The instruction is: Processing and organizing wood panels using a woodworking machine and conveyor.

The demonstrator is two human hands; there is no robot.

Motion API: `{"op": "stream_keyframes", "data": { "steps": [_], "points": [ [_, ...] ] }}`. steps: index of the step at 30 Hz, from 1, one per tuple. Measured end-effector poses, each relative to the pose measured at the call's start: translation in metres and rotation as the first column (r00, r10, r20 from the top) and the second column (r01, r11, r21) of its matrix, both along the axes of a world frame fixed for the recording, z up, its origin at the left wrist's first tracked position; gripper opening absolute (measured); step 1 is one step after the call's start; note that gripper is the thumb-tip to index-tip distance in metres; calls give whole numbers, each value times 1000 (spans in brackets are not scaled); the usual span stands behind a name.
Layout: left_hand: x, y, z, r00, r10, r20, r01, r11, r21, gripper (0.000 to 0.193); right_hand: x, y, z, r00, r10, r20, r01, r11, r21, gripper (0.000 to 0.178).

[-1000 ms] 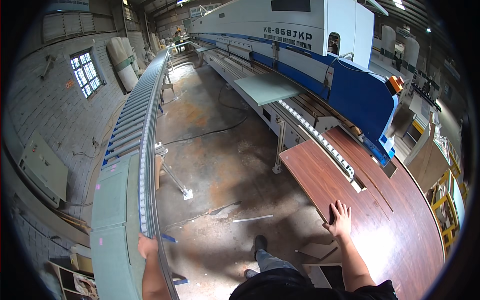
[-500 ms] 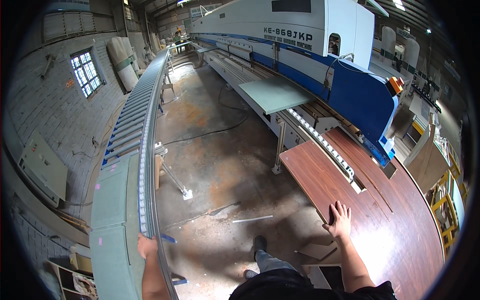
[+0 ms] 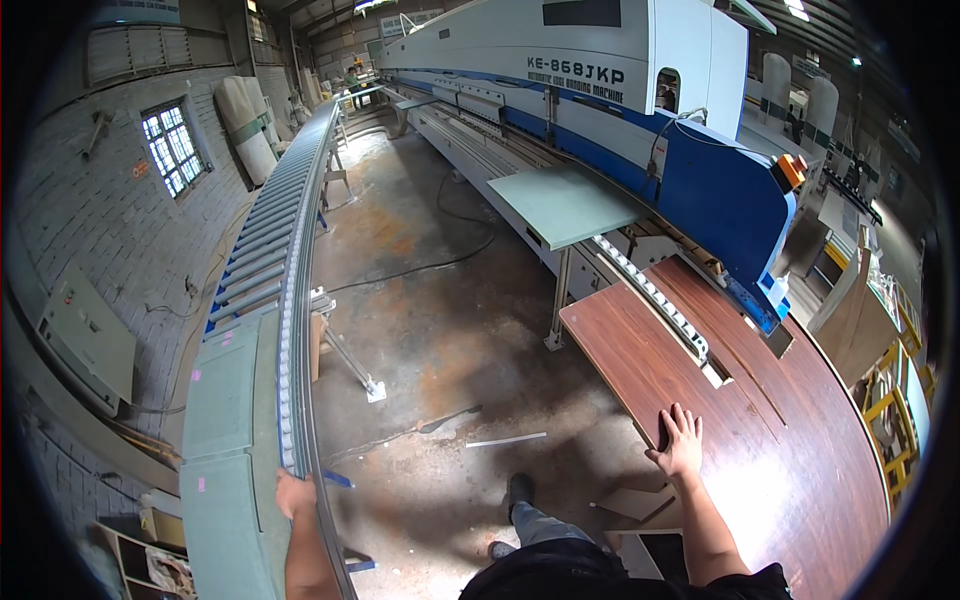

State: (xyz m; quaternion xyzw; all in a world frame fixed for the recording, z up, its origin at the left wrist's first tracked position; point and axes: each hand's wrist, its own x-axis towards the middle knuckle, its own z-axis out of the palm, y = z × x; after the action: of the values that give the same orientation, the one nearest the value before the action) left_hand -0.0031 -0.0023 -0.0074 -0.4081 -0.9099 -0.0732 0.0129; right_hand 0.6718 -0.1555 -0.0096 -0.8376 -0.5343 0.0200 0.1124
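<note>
Head view: left hand (image 3: 295, 493) closed over the conveyor rail (image 3: 301, 400); right hand (image 3: 682, 442) open, flat on brown worktop (image 3: 800, 450), green panel (image 3: 570, 203) beyond it.

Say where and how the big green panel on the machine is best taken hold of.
The panel is probably best pinched, top and bottom, at its near-left corner, coming from the aisle: it lies flat, looks thin, and that corner seems to jut past the machine, leaving its underside reachable.

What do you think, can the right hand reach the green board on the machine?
Probably not without stepping forward: the right hand rests on the brown tabletop, and more tabletop and the white roller strip lie between it and the green board.
</note>
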Motion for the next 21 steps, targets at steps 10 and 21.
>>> {"op": "stream_keyframes", "data": {
  "steps": [10,21],
  "points": [
    [0,-1,2,1000,-6,-6,6,1000,1,53,-1,1,1,1000,0,6,0,1000,-9,91],
    [2,-1,3,999,-39,15,39,999,-8,54,-3,0,3,1000,9,7,-9,999,35,90]
  ]
}}
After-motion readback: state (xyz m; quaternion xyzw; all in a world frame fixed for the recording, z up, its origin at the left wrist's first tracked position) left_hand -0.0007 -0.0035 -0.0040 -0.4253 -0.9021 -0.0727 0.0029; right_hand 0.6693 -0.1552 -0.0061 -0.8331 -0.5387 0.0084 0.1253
